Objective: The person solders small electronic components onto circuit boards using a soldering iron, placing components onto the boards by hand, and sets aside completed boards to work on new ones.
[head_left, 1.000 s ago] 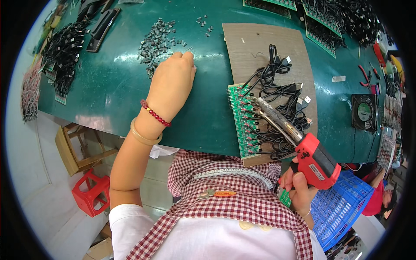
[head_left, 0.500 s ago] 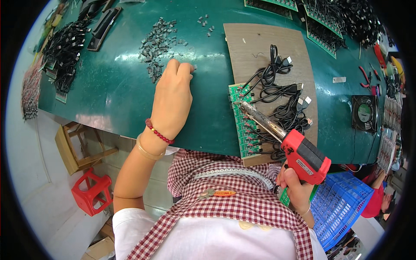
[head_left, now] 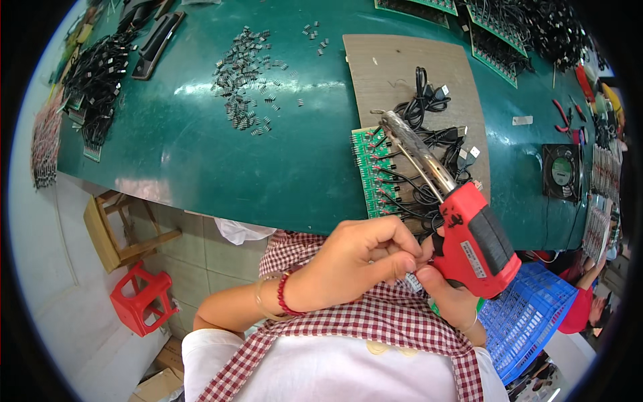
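My left hand (head_left: 355, 260) is closed in a pinch in front of my apron, its fingertips meeting those of my right hand. What lies between its fingertips is too small and covered to make out. My right hand (head_left: 457, 305) grips a red and black soldering gun (head_left: 474, 241), its metal barrel slanting up and left. The barrel tip is over the brown board (head_left: 402, 60), just above a green circuit board (head_left: 370, 167) with several black USB cables (head_left: 435, 137) attached. Small black pin parts (head_left: 241, 84) lie in a loose pile on the green table.
Bundles of black cables (head_left: 100, 87) lie at the table's left; more circuit boards (head_left: 499, 57) with cables stand at the far right. A small fan (head_left: 562, 173), red pliers (head_left: 561, 115) and a blue basket (head_left: 526, 321) are on the right. A red stool (head_left: 142, 298) stands left below.
My left hand has come from the pile of pin parts back to my right hand. The soldering gun has risen, its tip moving up from the circuit board.
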Motion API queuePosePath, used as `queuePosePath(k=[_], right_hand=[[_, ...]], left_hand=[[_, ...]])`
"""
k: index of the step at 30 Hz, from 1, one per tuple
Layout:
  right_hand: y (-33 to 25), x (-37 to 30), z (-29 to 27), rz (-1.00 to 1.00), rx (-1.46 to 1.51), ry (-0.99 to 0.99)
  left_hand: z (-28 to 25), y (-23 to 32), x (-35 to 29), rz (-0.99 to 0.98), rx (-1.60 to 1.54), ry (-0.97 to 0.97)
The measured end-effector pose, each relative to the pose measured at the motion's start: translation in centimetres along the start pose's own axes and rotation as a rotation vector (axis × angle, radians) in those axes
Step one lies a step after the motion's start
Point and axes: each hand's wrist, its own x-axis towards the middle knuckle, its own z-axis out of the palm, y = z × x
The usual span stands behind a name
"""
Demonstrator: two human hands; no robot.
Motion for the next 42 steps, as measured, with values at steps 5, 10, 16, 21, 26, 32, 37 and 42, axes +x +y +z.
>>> queuePosePath(k=[5,10,16,21,26,32,37,42], right_hand=[[0.1,0.2,-0.1,-0.126,-0.019,-0.096],[0.6,0.2,-0.2,-0.147,-0.082,-0.082],[0.4,0.5,-0.1,-0.153,-0.202,-0.09],[1.2,-0.2,-0.6,-0.13,-0.195,0.047],[3.3,-1.7,-2.3,-0.168,-0.023,0.164],[4.9,-2.9,-3.7,-0.096,-0.097,0.092],[5.6,-3.4,-4.0,-0.045,-0.134,0.039],[5.2,-3.4,-3.8,0.029,-0.049,0.039]], left_hand=[[0.4,-1.1,-0.1,-0.007,-0.126,-0.007],[0.1,0.0,-0.2,0.065,0.333,0.016],[-0.1,0.5,0.0,0.197,0.578,0.054],[-2.9,0.5,0.9,0.067,0.457,0.089],[-7.1,2.3,3.2,-0.218,0.385,0.196],[-8.3,3.0,4.4,-0.254,0.392,0.149],[-8.5,3.0,4.5,-0.278,0.355,0.097],[-8.7,3.0,4.6,-0.288,0.363,0.091]])
